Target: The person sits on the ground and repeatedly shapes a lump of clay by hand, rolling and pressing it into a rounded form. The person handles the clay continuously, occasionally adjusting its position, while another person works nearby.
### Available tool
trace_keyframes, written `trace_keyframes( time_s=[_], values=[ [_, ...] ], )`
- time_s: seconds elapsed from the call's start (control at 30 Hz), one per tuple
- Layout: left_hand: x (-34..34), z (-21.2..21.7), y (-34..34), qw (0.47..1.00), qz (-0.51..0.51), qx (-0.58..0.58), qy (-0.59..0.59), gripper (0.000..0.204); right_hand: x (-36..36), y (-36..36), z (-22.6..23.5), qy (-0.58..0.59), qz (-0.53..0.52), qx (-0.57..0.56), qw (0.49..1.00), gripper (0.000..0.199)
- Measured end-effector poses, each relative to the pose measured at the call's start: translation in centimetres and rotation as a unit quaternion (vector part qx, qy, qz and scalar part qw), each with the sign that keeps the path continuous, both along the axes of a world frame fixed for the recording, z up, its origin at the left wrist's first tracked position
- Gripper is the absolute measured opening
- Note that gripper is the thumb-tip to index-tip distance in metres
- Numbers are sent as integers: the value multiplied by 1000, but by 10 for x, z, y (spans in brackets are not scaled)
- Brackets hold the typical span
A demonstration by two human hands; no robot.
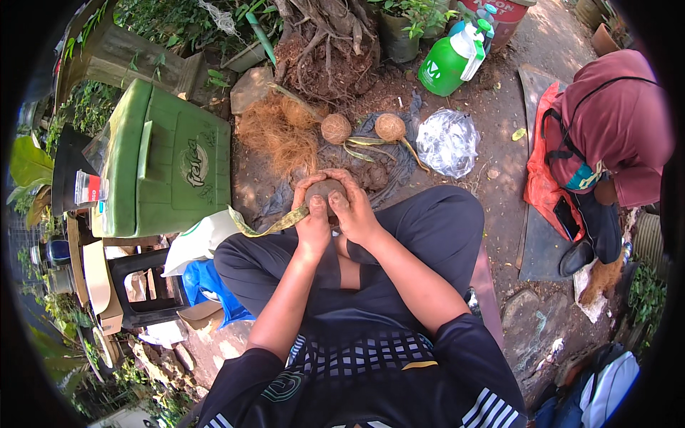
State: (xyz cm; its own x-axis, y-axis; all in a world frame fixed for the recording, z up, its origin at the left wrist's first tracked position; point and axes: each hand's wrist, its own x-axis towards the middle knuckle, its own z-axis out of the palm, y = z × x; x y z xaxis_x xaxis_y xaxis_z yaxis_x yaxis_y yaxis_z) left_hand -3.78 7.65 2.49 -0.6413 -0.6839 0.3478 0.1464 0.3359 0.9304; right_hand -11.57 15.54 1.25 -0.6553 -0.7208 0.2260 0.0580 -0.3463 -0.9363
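Observation:
A ball of dark, damp soil (325, 188) is cupped between my two hands above my crossed legs. My left hand (311, 217) wraps its left side, and my right hand (354, 210) closes round the right, both thumbs pressed on the near face. Soil smears my fingers. A long green leaf with yellow edges (265, 228) sticks out to the left from the ball, passing by my left hand. Just beyond lie a fibre-wrapped ball (335, 129) and a second one (389, 127), each with similar leaves. Loose brown coconut fibre (275, 135) is heaped left of them.
A green cooler box (182, 160) stands at left. Ahead are a crumpled clear plastic bag (447, 143), a green spray bottle (446, 68) and tree roots (328, 50). Another person (606, 107) sits at right, by a red plastic bag (546, 178) and a phone (567, 216).

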Motion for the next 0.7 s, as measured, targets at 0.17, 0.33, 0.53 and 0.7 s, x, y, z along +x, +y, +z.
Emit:
trace_keyframes(
  time_s=[0.17, 0.33, 0.53, 0.7],
  values=[
    [0, 0, -1, 999, 7, -34, -3, 60, -2, 1, -3, -42, 23, -5, 999, 56],
    [8, -3, -5, 993, -11, -114, -26, 63, -2, -2, -2, -59, 19, -77, 995, 54],
    [14, -10, -9, 983, -24, -171, -57, 66, 1, 0, -1, -91, 47, -54, 993, 57],
    [14, -7, -4, 978, -10, -193, -73, 70, 0, -3, -2, -100, 48, -88, 990, 64]
  ],
)
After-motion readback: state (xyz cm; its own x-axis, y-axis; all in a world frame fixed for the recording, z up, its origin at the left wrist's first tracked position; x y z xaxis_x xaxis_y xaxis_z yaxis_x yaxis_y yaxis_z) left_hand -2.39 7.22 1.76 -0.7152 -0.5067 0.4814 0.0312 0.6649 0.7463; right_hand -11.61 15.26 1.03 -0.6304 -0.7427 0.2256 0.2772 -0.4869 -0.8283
